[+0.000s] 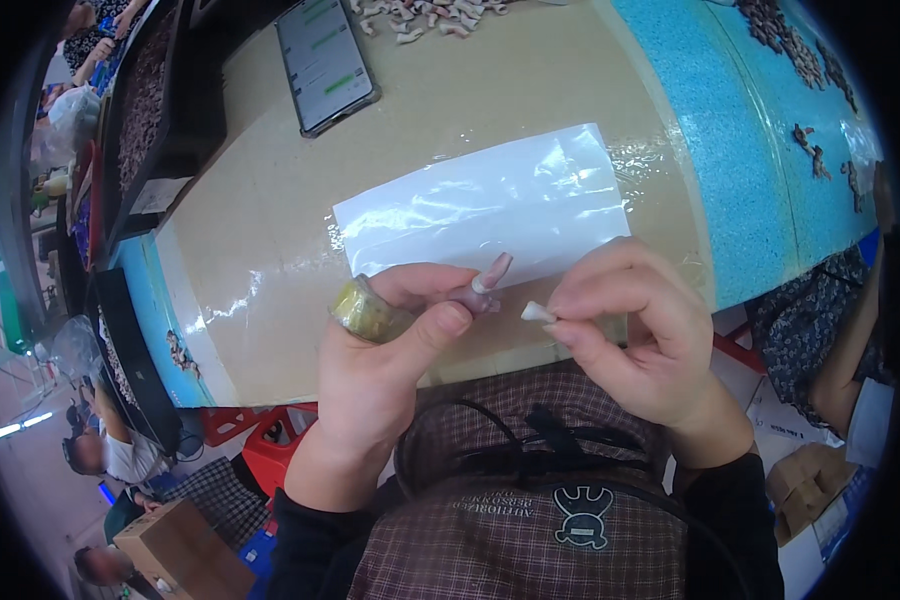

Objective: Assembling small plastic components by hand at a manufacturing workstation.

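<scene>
My left hand (375, 370) is closed around a small pinkish moulded piece (492, 272), whose pale upper end sticks up between thumb and index finger. The rest of that piece is partly hidden by the fingers. A yellow-green, plastic-looking roll or band (358, 308) sits against the back of the same hand; how it is attached cannot be made out. Just to the right, my right hand (645, 335) pinches a small white cone-like piece (537, 313) between thumb and fingertips. The two pieces are apart, above the near edge of a glossy white sheet (480, 205).
Beyond the sheet, a phone (327, 65) lies on the tan tabletop (490, 90), near a pile of small pale pieces (425, 14). Dark reddish-brown pieces (785, 45) lie on the blue surface at right. A black tray (140, 110) stands at left. Other people sit nearby.
</scene>
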The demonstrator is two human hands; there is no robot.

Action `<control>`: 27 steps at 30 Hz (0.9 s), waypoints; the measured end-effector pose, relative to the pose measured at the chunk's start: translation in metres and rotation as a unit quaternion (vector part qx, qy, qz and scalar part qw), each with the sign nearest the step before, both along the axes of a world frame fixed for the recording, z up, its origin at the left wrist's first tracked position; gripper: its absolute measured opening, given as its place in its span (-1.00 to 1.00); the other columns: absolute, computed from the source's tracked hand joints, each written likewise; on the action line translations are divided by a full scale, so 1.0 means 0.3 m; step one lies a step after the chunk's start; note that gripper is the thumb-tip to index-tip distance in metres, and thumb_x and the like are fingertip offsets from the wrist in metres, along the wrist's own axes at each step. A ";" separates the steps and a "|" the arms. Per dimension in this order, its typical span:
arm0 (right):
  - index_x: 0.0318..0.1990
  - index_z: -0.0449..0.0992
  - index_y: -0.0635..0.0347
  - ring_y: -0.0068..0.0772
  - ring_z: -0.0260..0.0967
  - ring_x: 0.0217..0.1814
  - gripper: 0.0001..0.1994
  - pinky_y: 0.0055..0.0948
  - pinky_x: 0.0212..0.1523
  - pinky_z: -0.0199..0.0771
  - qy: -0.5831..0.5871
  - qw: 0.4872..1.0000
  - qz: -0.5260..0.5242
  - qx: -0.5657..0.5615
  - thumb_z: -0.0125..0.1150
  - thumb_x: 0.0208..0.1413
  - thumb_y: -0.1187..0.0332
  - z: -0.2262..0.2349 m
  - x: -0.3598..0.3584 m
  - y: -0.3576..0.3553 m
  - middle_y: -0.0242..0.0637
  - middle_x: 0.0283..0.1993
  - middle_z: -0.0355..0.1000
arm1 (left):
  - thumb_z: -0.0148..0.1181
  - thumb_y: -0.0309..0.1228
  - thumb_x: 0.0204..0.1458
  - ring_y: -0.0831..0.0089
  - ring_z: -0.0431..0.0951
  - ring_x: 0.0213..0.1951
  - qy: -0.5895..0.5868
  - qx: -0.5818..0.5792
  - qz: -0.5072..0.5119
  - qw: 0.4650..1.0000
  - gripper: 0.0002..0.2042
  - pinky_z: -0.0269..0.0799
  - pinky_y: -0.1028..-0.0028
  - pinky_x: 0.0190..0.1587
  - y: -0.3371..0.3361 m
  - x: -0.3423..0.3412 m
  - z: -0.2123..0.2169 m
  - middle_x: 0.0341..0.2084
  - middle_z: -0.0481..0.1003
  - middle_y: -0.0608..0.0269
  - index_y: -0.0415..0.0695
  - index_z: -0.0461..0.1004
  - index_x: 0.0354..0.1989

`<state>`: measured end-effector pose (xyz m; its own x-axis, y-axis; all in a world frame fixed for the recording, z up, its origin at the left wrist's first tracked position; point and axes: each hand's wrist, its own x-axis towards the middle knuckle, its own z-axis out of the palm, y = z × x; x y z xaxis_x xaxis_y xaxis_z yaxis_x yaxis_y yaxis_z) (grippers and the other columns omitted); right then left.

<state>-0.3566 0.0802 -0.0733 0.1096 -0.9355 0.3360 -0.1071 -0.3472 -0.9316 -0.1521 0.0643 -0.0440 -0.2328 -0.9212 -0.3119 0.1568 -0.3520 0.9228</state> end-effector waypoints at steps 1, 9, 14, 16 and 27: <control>-0.31 0.52 0.29 -0.33 0.45 -0.30 -0.83 -0.46 -0.31 0.44 -0.003 1.000 0.002 -0.006 0.31 -0.11 0.63 0.000 0.005 -0.003 -0.18 -0.32 0.47 | 0.22 -0.62 0.00 0.44 0.52 -0.22 -0.036 -0.005 0.006 0.999 -0.80 0.39 0.45 -0.04 -0.002 0.000 -0.001 -0.32 0.56 0.18 -0.30 0.49 -0.17; -0.31 0.47 0.32 -0.35 0.41 -0.27 -0.82 -0.50 -0.25 0.40 0.072 0.979 -0.166 -0.090 0.26 -0.10 0.68 -0.100 -0.069 -0.043 -0.18 -0.30 0.45 | 0.36 -0.59 -0.23 0.35 0.41 -0.30 -0.448 -0.400 -0.027 0.799 -0.78 0.31 0.41 -0.20 -0.065 -0.012 -0.129 -0.42 0.55 0.33 -0.07 0.59 -0.34; -0.29 0.45 0.33 -0.36 0.40 -0.28 -0.81 -0.52 -0.25 0.39 0.068 0.980 -0.160 -0.096 0.25 -0.09 0.69 -0.105 -0.074 -0.043 -0.18 -0.30 0.45 | 0.37 -0.59 -0.24 0.35 0.39 -0.29 -0.471 -0.414 -0.035 0.778 -0.77 0.31 0.42 -0.20 -0.067 -0.014 -0.144 -0.41 0.54 0.34 -0.07 0.59 -0.34; -0.29 0.45 0.33 -0.37 0.40 -0.28 -0.81 -0.52 -0.25 0.39 0.059 0.981 -0.155 -0.096 0.25 -0.10 0.69 -0.104 -0.073 -0.046 -0.19 -0.30 0.45 | 0.37 -0.62 -0.25 0.35 0.40 -0.28 -0.475 -0.418 -0.041 0.773 -0.75 0.31 0.42 -0.20 -0.066 -0.016 -0.144 -0.39 0.54 0.33 -0.09 0.59 -0.33; -0.28 0.46 0.27 -0.28 0.47 -0.31 -0.74 -0.45 -0.32 0.43 0.015 0.998 -0.035 -0.049 0.37 -0.18 0.62 -0.031 -0.016 -0.015 -0.22 -0.35 0.50 | 0.29 -0.56 -0.03 0.50 0.49 -0.23 -0.143 -0.112 0.019 0.983 -0.76 0.41 0.48 -0.10 -0.010 -0.012 -0.015 -0.32 0.52 0.18 -0.29 0.47 -0.17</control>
